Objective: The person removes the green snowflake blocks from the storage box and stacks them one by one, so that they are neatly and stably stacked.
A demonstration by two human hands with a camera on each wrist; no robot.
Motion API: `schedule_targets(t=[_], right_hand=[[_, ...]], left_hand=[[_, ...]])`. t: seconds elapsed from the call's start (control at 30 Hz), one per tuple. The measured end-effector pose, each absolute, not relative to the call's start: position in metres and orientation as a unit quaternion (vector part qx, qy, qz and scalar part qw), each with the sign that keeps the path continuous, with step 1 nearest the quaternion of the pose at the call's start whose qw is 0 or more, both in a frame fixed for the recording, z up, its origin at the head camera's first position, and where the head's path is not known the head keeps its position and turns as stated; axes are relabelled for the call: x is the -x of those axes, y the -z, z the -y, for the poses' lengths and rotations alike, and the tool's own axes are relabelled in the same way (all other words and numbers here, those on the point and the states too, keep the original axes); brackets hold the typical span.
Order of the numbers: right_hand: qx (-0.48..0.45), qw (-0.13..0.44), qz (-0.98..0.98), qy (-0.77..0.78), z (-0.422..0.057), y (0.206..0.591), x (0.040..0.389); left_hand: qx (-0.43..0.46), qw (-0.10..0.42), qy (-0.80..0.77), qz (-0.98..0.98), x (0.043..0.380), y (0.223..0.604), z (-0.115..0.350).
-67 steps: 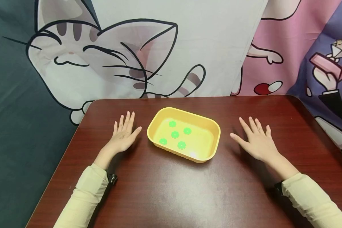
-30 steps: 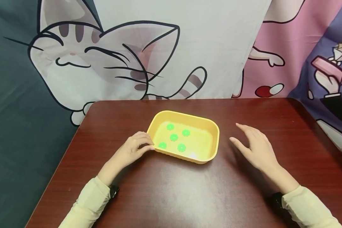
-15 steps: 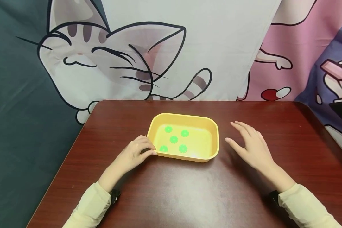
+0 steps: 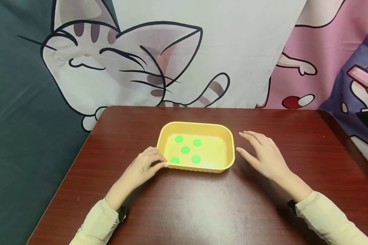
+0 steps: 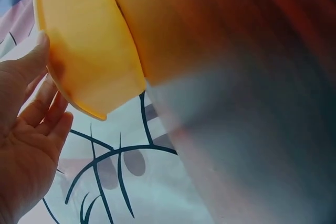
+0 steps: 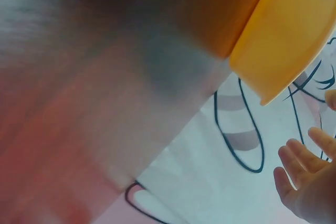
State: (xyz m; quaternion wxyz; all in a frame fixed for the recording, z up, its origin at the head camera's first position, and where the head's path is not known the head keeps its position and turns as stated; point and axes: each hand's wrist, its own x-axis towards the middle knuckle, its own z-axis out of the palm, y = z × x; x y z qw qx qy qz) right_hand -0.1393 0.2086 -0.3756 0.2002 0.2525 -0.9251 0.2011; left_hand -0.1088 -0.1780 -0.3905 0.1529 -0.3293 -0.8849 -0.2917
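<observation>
A shallow yellow plastic tray (image 4: 216,149) with rounded corners sits on the table, several green scalloped discs (image 4: 185,149) lying on its floor toward the left. My left hand (image 4: 142,169) pinches the tray's near-left corner. In the left wrist view the thumb of that hand (image 5: 31,124) lies over the rim of the tray (image 5: 89,40), with fingers behind it. Just off the tray's right end is my right hand (image 4: 265,156), fingers extended and thumb apart. The right wrist view also shows a gap between this hand (image 6: 310,177) and the tray (image 6: 289,30).
The dark red-brown wooden table (image 4: 190,207) has a glossy patch in front of the tray. Behind its far edge hangs a printed cloth (image 4: 248,51) with a cartoon cat. A dark band (image 4: 123,213) is worn on the left wrist.
My left hand went from lying open beside the tray to gripping its corner. The tray has turned slightly and sits squarer to the table. My right hand has come left, closer to it.
</observation>
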Motion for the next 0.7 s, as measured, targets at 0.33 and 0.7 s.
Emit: schedule_targets(t=[0.33, 0.7], right_hand=[[-0.358, 0.153, 0.906, -0.166, -0.171, 0.367, 0.170], [-0.471, -0.022, 0.864, -0.177, -0.127, 0.374, 0.193]], left_hand=[[0.324, 0.147, 0.298, 0.886, 0.102, 0.386, 0.178], [0.320, 0.137, 0.302, 0.888, 0.097, 0.385, 0.175]])
